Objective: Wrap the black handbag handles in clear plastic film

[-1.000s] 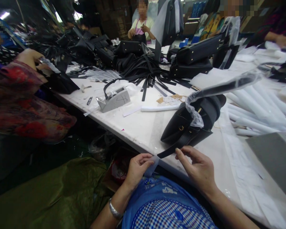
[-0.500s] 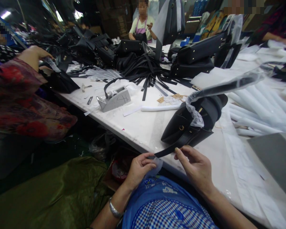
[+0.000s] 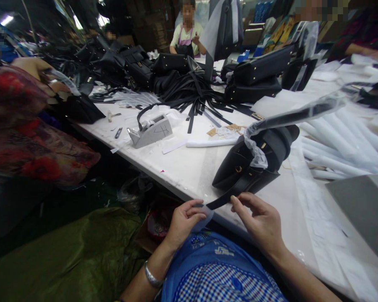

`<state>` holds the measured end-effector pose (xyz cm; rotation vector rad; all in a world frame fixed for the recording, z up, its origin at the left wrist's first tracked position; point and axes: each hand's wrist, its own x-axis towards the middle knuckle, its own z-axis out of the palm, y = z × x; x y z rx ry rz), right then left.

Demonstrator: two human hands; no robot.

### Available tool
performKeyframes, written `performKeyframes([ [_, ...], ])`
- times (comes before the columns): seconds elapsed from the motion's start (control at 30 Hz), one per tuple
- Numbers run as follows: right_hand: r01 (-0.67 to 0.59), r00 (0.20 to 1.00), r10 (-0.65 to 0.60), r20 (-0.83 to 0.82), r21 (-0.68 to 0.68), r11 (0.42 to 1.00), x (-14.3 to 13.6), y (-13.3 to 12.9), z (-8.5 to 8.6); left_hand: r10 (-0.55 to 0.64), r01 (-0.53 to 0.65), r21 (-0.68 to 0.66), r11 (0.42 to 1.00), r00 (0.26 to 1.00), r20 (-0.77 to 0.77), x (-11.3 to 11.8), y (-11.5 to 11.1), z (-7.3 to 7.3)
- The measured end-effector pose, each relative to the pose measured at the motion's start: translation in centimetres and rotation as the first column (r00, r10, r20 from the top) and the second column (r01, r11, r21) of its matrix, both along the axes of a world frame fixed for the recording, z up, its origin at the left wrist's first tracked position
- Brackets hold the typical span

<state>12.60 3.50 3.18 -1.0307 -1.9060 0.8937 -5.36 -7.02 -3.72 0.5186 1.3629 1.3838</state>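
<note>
A black handbag lies tilted on the white table in front of me, crumpled clear plastic wrapped around its raised handle. From the bag a flat black strap reaches toward me over the table edge. My right hand pinches this strap between thumb and finger, part way along. At the strap's free end, my left hand is closed with thumb and fingers on a small translucent plastic piece, which hangs below the fingers. Its exact shape is partly hidden by the hand.
A grey tape dispenser stands on the table. Behind it are a heap of black straps and several black bags. White foam tubes lie to the right. At left, a co-worker's hand is at another bag.
My left hand's fingertips have come slightly off the strap's end, and more of the translucent piece shows there. My right hand keeps its pinch. The co-worker at left has shifted.
</note>
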Motion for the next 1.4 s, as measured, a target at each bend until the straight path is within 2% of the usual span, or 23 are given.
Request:
performKeyframes([
  [0.17,0.024,0.999,-0.022,-0.029,0.058,0.998,-0.1,-0.3,0.3,-0.017,0.017,-0.015,1.0,1.0,-0.003,0.0,0.0,0.0],
  [0.8,0.009,1.0,-0.008,-0.022,0.058,0.998,-0.3,-0.2,0.5,-0.038,0.037,0.02,0.999,0.997,0.068,0.1,-0.3,-0.3],
  [1.2,-0.029,0.999,0.029,0.016,0.04,0.999,0.1,0.2,0.0,0.019,-0.02,0.023,1.0,0.999,0.05,0.2,0.0,-0.2],
  [1.4,-0.038,0.999,0.036,0.027,0.058,0.998,0.0,0.6,0.1,0.04,-0.045,0.057,0.997,0.995,0.097,1.0,1.1,1.1],
])
